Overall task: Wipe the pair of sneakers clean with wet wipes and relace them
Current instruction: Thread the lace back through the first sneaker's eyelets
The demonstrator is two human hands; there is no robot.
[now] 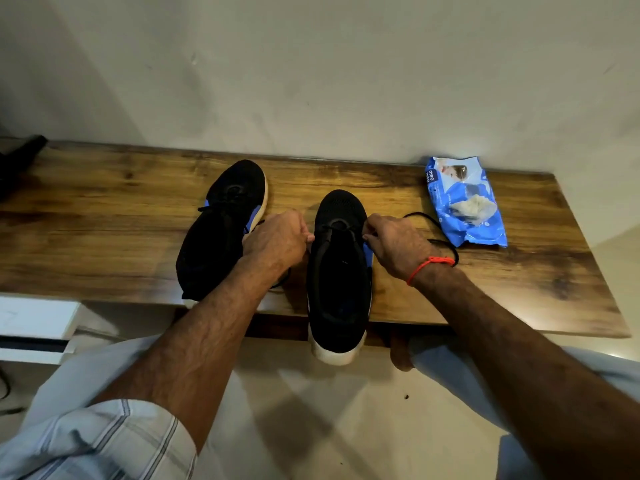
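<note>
Sneaker [338, 271] between hands; left fingers [304, 233], right fingers [372, 237] pinched on lace [436, 241].

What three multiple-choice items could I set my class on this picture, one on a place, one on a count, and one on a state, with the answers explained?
1. Where does the pack of wet wipes lie?
A. on the floor
B. on the wooden table, to the right of both sneakers
C. between the two sneakers

2. How many sneakers are on the table?
A. one
B. two
C. three

3. What are the hands doing?
A. both pinch the black lace at the right sneaker
B. both rest flat on the table
C. one holds a wipe

Answers:
1 B: the blue pack sits at the table's right end, by the wall.
2 B: the left sneaker and the right sneaker show, no more.
3 A: the left hand and right hand grip the lace on either side of the eyelets.
</note>
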